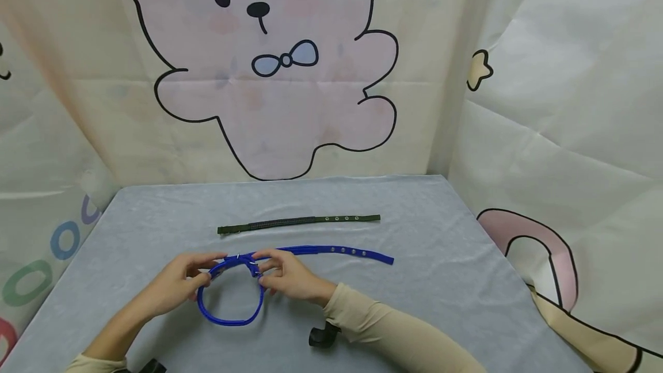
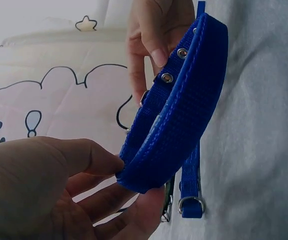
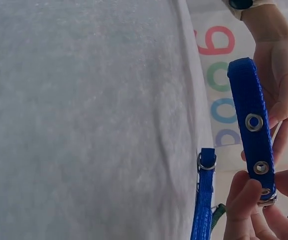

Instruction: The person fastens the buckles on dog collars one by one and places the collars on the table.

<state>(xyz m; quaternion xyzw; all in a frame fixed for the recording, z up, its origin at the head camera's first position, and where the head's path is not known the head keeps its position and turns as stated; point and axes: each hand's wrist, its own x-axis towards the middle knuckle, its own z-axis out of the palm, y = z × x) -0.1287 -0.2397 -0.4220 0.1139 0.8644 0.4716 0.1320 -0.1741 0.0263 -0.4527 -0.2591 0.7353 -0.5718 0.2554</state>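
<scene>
A blue collar [image 1: 229, 322] with metal eyelets is fastened into a loop and held up over the table. My left hand [image 1: 178, 281] pinches its left side between thumb and fingers. On the opposite side, my right hand [image 1: 292, 275] pinches the strap by the buckle [image 3: 268, 201], just past the eyelets seen in the right wrist view. The broad padded band [image 2: 184, 115] of the loop faces the left wrist camera. Behind the hands a second blue collar [image 1: 336, 250] lies stretched out flat, its D-ring [image 2: 191, 205] at the left end; the loop and right hand partly hide it.
Farther back, a dark green collar [image 1: 297, 221] with eyelets lies flat, roughly parallel to the blue one. A pale grey cloth covers the table [image 1: 430, 304]. Printed curtains [image 1: 414, 131] stand around its back and sides.
</scene>
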